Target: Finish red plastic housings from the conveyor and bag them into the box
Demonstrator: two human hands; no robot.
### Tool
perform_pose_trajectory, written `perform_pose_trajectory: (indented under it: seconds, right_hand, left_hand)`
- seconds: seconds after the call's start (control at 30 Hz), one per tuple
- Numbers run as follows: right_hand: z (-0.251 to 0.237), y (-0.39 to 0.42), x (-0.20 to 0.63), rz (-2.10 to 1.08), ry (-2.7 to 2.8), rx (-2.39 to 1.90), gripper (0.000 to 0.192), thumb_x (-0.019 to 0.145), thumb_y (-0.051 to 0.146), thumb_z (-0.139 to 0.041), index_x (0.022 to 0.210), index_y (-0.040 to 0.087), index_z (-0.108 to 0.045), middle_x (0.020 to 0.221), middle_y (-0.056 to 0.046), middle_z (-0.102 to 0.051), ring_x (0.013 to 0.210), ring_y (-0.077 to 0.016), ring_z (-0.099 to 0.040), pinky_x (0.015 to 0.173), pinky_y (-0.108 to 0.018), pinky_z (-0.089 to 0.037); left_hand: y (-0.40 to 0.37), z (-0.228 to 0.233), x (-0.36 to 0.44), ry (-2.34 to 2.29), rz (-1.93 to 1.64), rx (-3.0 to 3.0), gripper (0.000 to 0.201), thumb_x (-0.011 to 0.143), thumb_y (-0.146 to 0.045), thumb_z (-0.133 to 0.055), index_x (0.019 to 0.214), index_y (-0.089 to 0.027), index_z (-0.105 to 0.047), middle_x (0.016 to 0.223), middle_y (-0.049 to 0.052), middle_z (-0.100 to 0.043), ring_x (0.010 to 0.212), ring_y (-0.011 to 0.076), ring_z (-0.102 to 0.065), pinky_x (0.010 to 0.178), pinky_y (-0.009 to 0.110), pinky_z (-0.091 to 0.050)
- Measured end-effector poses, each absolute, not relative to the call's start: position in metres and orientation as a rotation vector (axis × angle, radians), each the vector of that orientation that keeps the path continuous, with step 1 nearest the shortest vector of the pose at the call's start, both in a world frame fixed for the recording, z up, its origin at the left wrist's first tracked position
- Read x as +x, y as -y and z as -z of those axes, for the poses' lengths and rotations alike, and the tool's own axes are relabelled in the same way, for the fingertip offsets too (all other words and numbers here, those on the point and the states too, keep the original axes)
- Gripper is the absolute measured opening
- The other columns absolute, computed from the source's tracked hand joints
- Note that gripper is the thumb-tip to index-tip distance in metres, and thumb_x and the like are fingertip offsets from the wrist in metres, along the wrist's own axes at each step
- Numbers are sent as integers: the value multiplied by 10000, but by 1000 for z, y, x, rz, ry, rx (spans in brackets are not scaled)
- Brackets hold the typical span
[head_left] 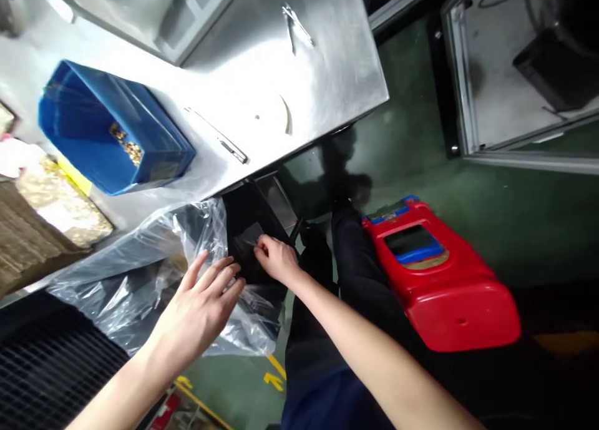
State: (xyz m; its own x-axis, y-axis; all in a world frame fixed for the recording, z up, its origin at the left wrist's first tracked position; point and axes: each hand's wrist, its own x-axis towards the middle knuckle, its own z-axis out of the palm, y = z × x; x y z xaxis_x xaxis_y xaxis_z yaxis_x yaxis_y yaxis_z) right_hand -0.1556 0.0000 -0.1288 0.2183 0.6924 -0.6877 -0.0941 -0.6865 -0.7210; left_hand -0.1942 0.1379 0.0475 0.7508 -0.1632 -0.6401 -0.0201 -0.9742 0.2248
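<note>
A large clear plastic bag (126, 302) lines a dark container below the table's front edge. My left hand (206, 296) is over the bag's rim with its fingers spread, its fingertips at the plastic. Just to the right, my right hand (276, 258) is pinched on the corner of a small clear plastic piece (250, 236), which looks like a little bag. Behind that piece is the dark inside of the container, and its contents cannot be made out.
On the metal table (337, 74) are a blue bin (163, 136) with small brass-coloured parts, a utility knife (229, 148), cutting pliers (296, 27) and a curved strip (286, 115). A red plastic stool-like box (463, 311) stands on the floor to the right. Cardboard (28, 243) is at left.
</note>
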Motion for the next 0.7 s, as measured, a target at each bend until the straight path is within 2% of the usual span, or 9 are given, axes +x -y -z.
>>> perform_pose_trajectory:
  seconds: [0.1,0.17,0.27,0.37,0.6,0.7]
  right_hand:
    - [117,4,-154,-1474,575,-1924,201,1042,344,-454,1156,268,-600,1042,-17,-696,931,-186,-665,777,-281,-441]
    - [108,5,-156,-1416,610,-1933,261,1039,314,-441,1258,284,-579,1160,-20,-670,1014,-178,-651,842,-272,-459]
    - [98,9,-165,-1314,736,-1866,454,1008,215,-436,1440,332,-510,1283,-10,-612,1136,-169,-605,941,-252,-465]
    - [92,21,-181,-1278,818,-1834,616,970,139,-441,1557,324,-417,1259,-35,-596,1140,-189,-579,975,-271,-477]
    - [79,67,-215,-1300,904,-1906,637,989,150,-441,1580,381,-383,1182,-42,-629,1044,-232,-556,965,-348,-483]
    - [78,79,-225,-1284,841,-1898,586,983,147,-459,1517,385,-488,1179,-33,-644,1052,-228,-561,969,-350,-485]
  left_hand:
    - [-136,-49,-199,146,987,2767,292,970,-140,-492,1044,-187,-771,1204,139,-735,1271,352,-612,1207,656,-317]
    - [-136,-49,-206,150,944,2788,303,973,-135,-483,1063,-181,-768,1213,142,-734,1267,353,-615,1202,649,-326]
    - [-136,-42,-223,127,855,2810,295,988,-149,-483,1118,-171,-747,1236,139,-727,1285,342,-605,1218,618,-308]
    - [-140,-28,-245,129,720,2816,256,1000,-188,-518,1161,-177,-717,1266,131,-718,1318,323,-585,1239,585,-277]
    - [-145,8,-279,167,585,2770,219,1004,-167,-506,1047,-200,-718,1289,115,-725,1362,295,-565,1236,561,-269]
    - [-145,10,-281,187,568,2781,213,997,-153,-506,1022,-196,-713,1289,117,-725,1358,293,-566,1226,554,-281]
